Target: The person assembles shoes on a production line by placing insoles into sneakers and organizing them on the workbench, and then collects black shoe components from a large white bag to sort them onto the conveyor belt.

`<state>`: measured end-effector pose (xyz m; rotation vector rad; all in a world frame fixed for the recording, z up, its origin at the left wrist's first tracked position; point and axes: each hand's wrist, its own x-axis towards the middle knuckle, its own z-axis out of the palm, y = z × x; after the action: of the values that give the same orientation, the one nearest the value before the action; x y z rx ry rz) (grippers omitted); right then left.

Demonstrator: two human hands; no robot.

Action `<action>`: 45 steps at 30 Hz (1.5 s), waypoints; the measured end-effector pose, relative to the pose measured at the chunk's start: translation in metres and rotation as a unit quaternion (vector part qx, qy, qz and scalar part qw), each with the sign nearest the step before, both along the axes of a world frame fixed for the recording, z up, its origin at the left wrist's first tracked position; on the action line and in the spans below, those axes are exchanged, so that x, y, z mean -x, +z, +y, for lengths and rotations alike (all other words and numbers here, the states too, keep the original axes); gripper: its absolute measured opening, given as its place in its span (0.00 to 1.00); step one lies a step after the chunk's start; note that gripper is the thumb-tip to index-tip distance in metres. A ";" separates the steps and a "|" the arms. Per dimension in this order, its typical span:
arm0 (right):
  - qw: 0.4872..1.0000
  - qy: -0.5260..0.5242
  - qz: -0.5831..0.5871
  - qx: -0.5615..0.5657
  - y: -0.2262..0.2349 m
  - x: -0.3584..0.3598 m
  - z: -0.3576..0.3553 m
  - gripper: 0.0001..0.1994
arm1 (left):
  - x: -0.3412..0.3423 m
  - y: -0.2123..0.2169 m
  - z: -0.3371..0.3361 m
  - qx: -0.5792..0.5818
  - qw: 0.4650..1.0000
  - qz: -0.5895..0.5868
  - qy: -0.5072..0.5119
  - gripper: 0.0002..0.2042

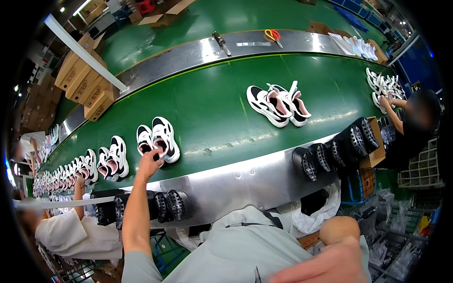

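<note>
My left hand (150, 164) reaches out over the green conveyor belt (212, 127). Its fingers are curled at the heel opening of a white and black sneaker (163, 134) with a pink lining. The matching sneaker (144, 138) lies close beside it on the left. Low in the picture, in front of my body, my right hand (325, 266) is smeared by motion. A thin dark pointed piece (257, 274) shows just left of its fingers; whether the hand holds it I cannot tell. Another pair of sneakers (278, 106) rests on the belt, further right.
More sneakers (113, 158) line the belt leftward. Black shoe-shaped pieces with dotted undersides (335, 151) stand along the metal near edge (236, 181). A screwdriver (221, 43) and orange-handled scissors (273, 37) lie on the far ledge. Co-workers' hands (386, 103) are at work at both sides.
</note>
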<state>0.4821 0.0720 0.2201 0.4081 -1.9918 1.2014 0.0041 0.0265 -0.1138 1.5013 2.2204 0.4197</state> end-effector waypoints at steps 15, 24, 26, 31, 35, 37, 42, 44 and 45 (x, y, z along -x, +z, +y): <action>0.458 -0.570 -0.680 -0.059 -0.319 -0.027 0.301 0.37 | -0.210 0.080 -0.079 0.015 0.967 -0.243 0.072 0.12; 0.572 -0.506 -0.641 -0.082 -0.323 0.029 0.296 0.19 | -0.263 0.086 -0.091 0.011 0.957 -0.272 0.096 0.12; 0.578 -0.512 -0.633 -0.061 -0.303 0.030 0.283 0.16 | -0.271 0.115 -0.073 -0.029 0.957 -0.286 0.039 0.12; 0.615 -0.454 -0.645 0.011 -0.266 0.034 0.235 0.18 | -0.300 0.272 -0.060 -0.314 0.801 -0.465 -0.209 0.13; 0.628 -0.455 -0.631 -0.005 -0.264 0.038 0.181 0.18 | -0.289 0.320 -0.054 -0.431 0.677 -0.409 -0.435 0.14; 0.659 -0.439 -0.610 -0.008 -0.260 0.042 0.144 0.17 | -0.294 0.326 -0.060 -0.418 0.700 -0.404 -0.415 0.12; 0.637 -0.545 -0.541 -0.066 -0.316 0.043 0.055 0.25 | -0.330 0.309 -0.061 -0.504 0.604 -0.487 -0.379 0.12; 0.628 -0.506 -0.591 0.003 -0.322 0.063 0.025 0.17 | -0.340 0.309 -0.066 -0.484 0.567 -0.542 -0.388 0.11; 0.667 -0.507 -0.545 0.011 -0.341 0.065 0.010 0.15 | -0.342 0.311 -0.062 -0.463 0.536 -0.574 -0.411 0.11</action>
<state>0.4168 0.0824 -0.1208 -1.6553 -2.4198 0.6527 0.3462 -0.0352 0.1973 1.6058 0.0352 1.7180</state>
